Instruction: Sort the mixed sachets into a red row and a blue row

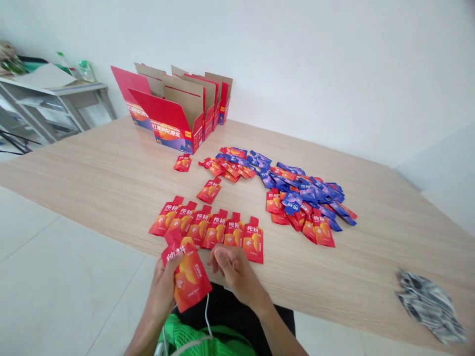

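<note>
left hand [163, 289] grips 1 red pouch [189, 279], spout end toward upper left, long axis steeply tilted; right hand [232, 269] loosely curled, empty; open boxes [174, 116] upper left, contents hidden.

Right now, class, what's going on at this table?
A person at a wooden table holds a red-orange pouch in the left hand. The right hand is close beside it and looks empty. Six matching pouches lie in an overlapping row by the near edge. Farther off is a loose pile of red and blue pouches, and open red cartons stand at the far end.
</note>
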`<state>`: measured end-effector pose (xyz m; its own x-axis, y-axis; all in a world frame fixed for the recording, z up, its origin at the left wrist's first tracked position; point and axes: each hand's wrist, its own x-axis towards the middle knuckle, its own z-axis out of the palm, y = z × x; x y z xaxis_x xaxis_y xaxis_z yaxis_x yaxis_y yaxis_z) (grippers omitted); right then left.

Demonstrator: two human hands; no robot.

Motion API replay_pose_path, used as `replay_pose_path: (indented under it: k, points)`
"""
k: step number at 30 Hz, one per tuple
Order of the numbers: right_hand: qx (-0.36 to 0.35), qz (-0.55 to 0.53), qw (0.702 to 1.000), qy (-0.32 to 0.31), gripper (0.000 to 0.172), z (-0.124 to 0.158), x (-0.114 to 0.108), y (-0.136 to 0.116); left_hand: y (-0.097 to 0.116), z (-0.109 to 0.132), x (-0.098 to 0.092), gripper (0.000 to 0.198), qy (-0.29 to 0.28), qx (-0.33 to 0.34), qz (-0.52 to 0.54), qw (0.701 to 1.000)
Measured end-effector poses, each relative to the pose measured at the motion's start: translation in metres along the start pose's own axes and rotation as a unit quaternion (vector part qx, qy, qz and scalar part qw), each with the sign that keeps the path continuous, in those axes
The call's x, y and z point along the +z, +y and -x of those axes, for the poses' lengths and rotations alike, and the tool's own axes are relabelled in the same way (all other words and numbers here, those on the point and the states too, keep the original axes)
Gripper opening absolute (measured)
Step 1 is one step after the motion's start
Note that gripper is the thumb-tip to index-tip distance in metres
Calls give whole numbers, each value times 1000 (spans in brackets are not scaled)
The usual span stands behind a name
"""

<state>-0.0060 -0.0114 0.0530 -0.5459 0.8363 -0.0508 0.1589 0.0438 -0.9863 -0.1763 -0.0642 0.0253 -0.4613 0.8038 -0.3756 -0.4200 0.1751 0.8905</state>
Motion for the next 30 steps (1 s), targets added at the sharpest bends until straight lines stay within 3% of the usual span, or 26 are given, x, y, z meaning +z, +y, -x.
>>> replay_pose_path:
  k: [4, 8, 12, 18, 25, 30]
  points:
    - [-19, -14, 999, -38, 51, -25, -1, -14, -1, 3, -12, 51, -104, -53, -53, 992]
    - [-28, 17, 998, -55, 42, -38, 5, -18, 2, 10, -11, 51, -164, -15, -148, 975]
    - [-7, -8, 998, -68, 46, -38, 9, -14, -9, 10, -15, 59, -149, 49, -217, 963]
    - [19, -81, 992, -90, 45, -34, 10, -8, -24, 12, -23, 60, -92, 87, -286, 950]
    - [0, -86, 995, -53, 49, -31, 16, -4, 2, 19, -14, 61, -157, 106, -320, 928]
    - [-51, -19, 998, -20, 53, -29, 20, -11, 7, 20, -11, 62, -178, 86, -281, 939]
